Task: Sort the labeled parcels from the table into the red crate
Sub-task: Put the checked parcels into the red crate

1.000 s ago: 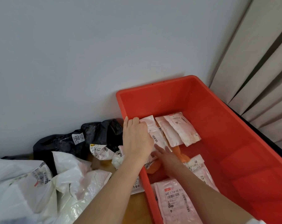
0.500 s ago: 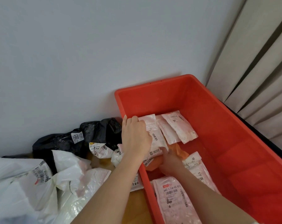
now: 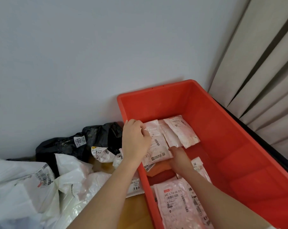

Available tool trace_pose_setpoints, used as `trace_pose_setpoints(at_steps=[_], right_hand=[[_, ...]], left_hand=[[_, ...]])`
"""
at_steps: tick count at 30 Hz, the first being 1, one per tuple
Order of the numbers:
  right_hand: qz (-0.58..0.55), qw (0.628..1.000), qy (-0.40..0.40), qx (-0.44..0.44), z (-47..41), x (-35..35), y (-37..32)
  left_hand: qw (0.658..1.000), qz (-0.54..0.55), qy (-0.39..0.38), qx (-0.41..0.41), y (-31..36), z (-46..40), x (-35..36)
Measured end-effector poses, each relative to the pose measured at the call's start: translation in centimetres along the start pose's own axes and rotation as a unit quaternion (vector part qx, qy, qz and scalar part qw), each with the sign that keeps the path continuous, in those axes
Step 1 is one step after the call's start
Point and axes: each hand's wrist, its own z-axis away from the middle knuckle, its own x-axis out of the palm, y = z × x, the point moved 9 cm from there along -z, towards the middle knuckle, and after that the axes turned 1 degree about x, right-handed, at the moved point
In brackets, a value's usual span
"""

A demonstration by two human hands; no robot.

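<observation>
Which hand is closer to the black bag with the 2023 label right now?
Left. The left hand sits at the red crate rim just right of the black bag; the right hand is farther, inside the crate.

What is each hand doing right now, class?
Left hand: closed on the top edge of a white parcel inside the red crate.
Right hand: at that parcel's lower corner; grip cannot be told.

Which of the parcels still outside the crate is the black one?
The black parcel lying against the wall, just left of the red crate, with a white label reading 2023. The other parcels on the table are white plastic bags.
</observation>
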Motion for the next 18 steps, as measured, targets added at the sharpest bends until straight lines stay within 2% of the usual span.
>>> trace_pose_setpoints(at_steps=[4, 9, 14, 18], right_hand=[[-0.012, 1.0, -0.004, -0.026, 0.6, -1.8, -1.9], [-0.039, 0.995, 0.032, -0.081, 1.7, -4.4, -5.1], [-0.042, 0.983, 0.117, -0.135, 4.7, -7.7, -9.8], [-0.022, 0.959, 0.21, -0.19, 8.1, -10.1, -13.5]], left_hand=[[0.998, 0.057, -0.022, 0.016, -0.1, 1.5, -0.6], [0.996, 0.093, 0.009, -0.008, -1.0, 3.4, -3.4], [0.995, 0.091, -0.02, -0.036, -2.7, 4.3, -6.6], [0.994, 0.093, -0.032, -0.039, -3.7, 5.0, -9.5]])
